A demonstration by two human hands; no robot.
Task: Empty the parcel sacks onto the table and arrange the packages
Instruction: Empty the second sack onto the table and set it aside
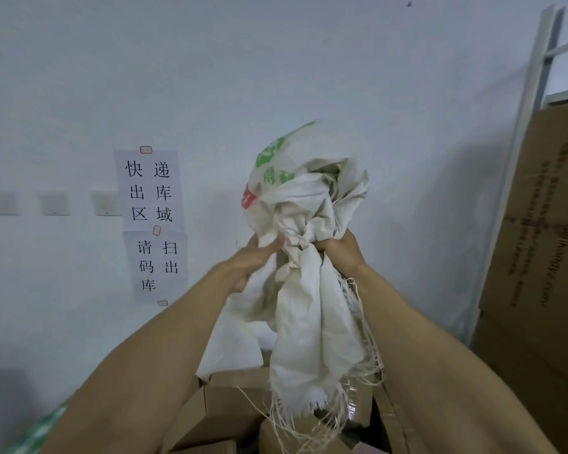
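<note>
A white woven parcel sack (309, 204) with green and red print is held up in front of the wall, bunched together. My left hand (254, 257) grips its crumpled cloth from the left. My right hand (336, 249) is clenched round the gathered middle. The sack's frayed open end (312, 371) hangs down with loose threads. Below it lie several brown cardboard packages (230, 417), and a white plastic mailer (233, 348) lies behind them.
Tall cardboard boxes (538, 257) are stacked at the right against a white metal rack (538, 77). Paper signs (151, 221) and wall switches (54, 203) hang on the white wall. A green and white sack (36, 430) shows at the bottom left corner.
</note>
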